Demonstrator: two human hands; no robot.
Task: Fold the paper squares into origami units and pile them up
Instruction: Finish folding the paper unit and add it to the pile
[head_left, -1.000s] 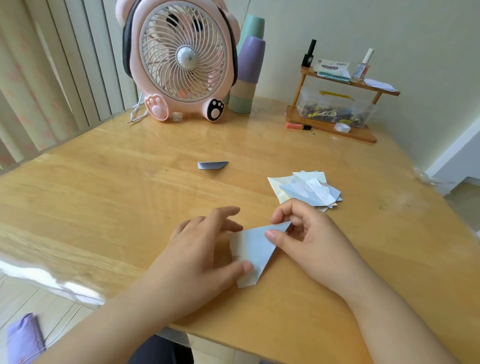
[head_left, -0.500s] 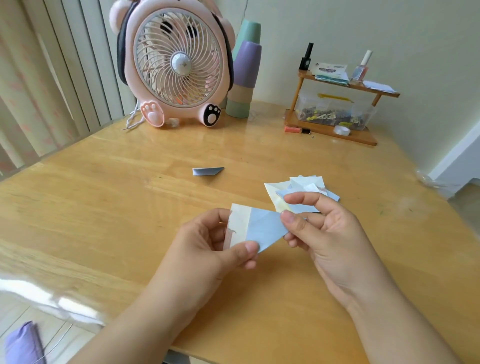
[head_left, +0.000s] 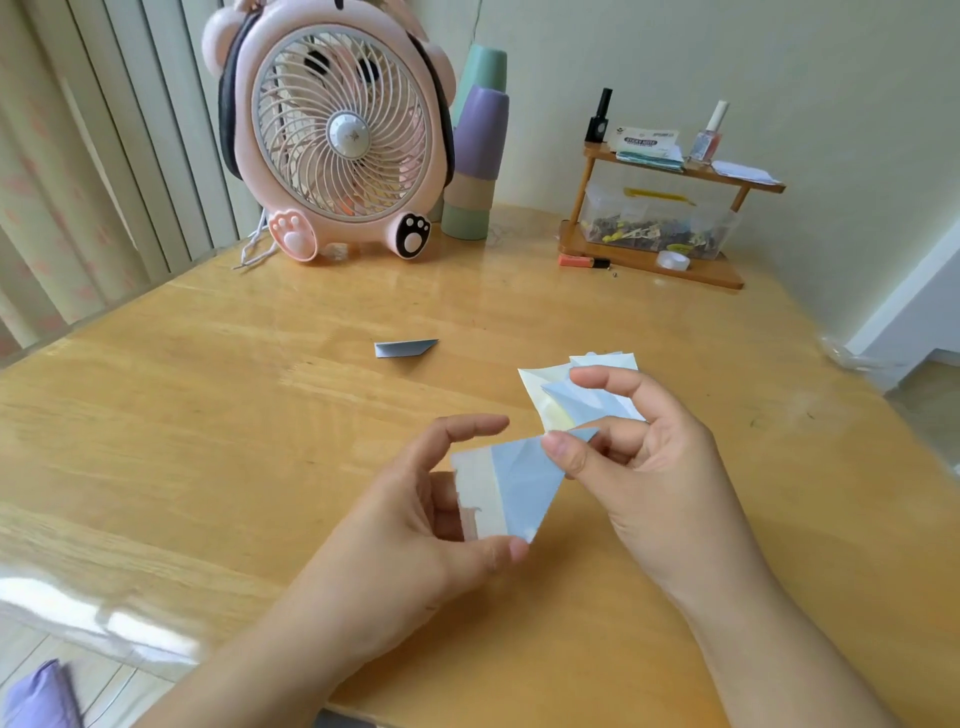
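Observation:
A partly folded light-blue paper (head_left: 519, 483) with a white strip on its left is held above the wooden table (head_left: 208, 441). My left hand (head_left: 415, 551) pinches its lower left edge between thumb and fingers. My right hand (head_left: 654, 467) pinches its upper right tip. Behind my right hand lies a loose heap of pale blue and cream paper squares (head_left: 550, 395), partly hidden by my fingers. One finished grey-blue folded unit (head_left: 405, 347) lies alone farther back at the table's middle.
A pink bear-shaped fan (head_left: 337, 140) and stacked cups (head_left: 475, 156) stand at the back. A small wooden shelf (head_left: 660, 260) with bottles and a clear box sits back right. The table's near edge runs below my wrists.
The blue paper was pressed flat on the table, then lifted off it. Both hands now hold it higher in the air, turned with its white strip facing me.

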